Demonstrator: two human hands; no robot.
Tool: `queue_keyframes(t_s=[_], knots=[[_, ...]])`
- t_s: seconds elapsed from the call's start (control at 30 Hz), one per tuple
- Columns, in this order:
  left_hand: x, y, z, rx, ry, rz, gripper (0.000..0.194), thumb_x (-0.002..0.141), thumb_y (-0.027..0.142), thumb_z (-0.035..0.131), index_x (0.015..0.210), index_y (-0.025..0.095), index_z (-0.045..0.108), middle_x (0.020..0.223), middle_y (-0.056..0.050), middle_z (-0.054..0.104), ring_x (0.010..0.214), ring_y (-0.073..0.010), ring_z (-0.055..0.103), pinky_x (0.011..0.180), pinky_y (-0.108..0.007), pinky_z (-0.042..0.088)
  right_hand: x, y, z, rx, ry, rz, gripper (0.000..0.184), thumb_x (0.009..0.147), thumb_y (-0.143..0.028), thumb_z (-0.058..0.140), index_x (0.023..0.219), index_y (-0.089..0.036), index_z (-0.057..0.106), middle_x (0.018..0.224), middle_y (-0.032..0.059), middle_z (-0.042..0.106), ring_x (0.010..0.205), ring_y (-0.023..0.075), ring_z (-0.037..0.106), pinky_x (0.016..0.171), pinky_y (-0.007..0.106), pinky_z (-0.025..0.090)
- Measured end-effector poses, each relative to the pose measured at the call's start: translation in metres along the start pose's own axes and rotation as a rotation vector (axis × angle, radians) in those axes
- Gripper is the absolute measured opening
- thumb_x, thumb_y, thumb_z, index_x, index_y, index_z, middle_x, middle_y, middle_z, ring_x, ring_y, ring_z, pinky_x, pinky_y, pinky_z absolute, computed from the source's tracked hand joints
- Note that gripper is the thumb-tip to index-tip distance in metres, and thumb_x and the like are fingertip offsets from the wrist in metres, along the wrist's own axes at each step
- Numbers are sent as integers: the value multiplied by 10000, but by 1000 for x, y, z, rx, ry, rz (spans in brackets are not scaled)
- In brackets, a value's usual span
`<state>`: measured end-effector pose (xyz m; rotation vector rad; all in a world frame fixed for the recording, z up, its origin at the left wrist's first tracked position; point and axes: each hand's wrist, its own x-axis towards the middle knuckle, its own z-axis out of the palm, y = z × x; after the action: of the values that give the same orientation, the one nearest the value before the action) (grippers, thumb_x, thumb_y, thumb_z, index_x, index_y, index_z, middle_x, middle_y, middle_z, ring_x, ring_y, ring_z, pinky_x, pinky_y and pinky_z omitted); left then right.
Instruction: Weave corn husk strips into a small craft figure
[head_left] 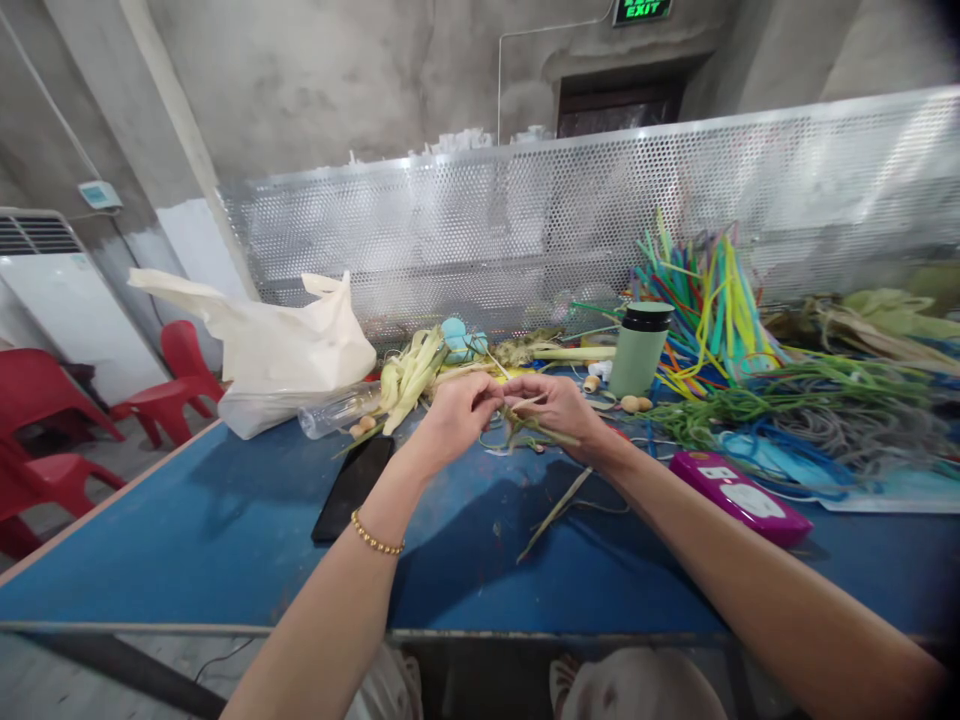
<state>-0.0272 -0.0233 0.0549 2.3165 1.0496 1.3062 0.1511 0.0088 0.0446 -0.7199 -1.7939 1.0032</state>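
Observation:
Above the middle of the blue table (pixel 247 530), my left hand (pixel 461 405) and my right hand (pixel 553 408) meet fingertip to fingertip. Both are closed in a pinch on a bundle of thin, pale green dried plant strips (pixel 525 428), whose ends stick out under my right palm. Fingers hide part of the strips. Just behind my left hand lies a heap of pale corn husks (pixel 414 375). A loose dry strip (pixel 553 515) rests on the table below my hands. Left of my left wrist is a black phone (pixel 354 490).
A white plastic bag (pixel 292 345) and a clear bottle (pixel 337 410) stand at the left. To the right are a green tumbler (pixel 640 350), colourful strips (pixel 720 310), green cords (pixel 810 400) and a purple case (pixel 739 497). A perforated metal panel (pixel 450 240) runs behind.

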Motion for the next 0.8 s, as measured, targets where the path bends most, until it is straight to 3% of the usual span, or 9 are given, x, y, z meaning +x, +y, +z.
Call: queue_keyframes(t_s=[0.37, 0.6, 0.8], knots=[[0, -6, 3, 338, 56, 144, 119, 931, 143, 496, 885, 163, 604, 859, -47, 660, 810, -160, 583, 746, -288, 441, -2, -4, 0, -46, -9, 9, 206, 709, -351, 741, 741, -151, 705, 579, 0, 639, 519, 111, 580, 515, 233, 449], [0, -7, 6, 258, 78, 157, 143, 925, 122, 508, 915, 175, 640, 905, -45, 691, 872, -157, 618, 792, -284, 469, 2, 1, -4, 59, -47, 83, 340, 650, -448, 807, 726, -146, 671, 618, 12, 652, 526, 113, 594, 523, 244, 467], [0, -8, 7, 225, 114, 161, 114, 914, 137, 549, 888, 184, 649, 842, -22, 684, 809, -143, 608, 758, -269, 462, -1, -5, -5, -21, -11, 58, 236, 678, -353, 760, 739, -154, 648, 566, -7, 637, 507, 118, 601, 524, 238, 467]])
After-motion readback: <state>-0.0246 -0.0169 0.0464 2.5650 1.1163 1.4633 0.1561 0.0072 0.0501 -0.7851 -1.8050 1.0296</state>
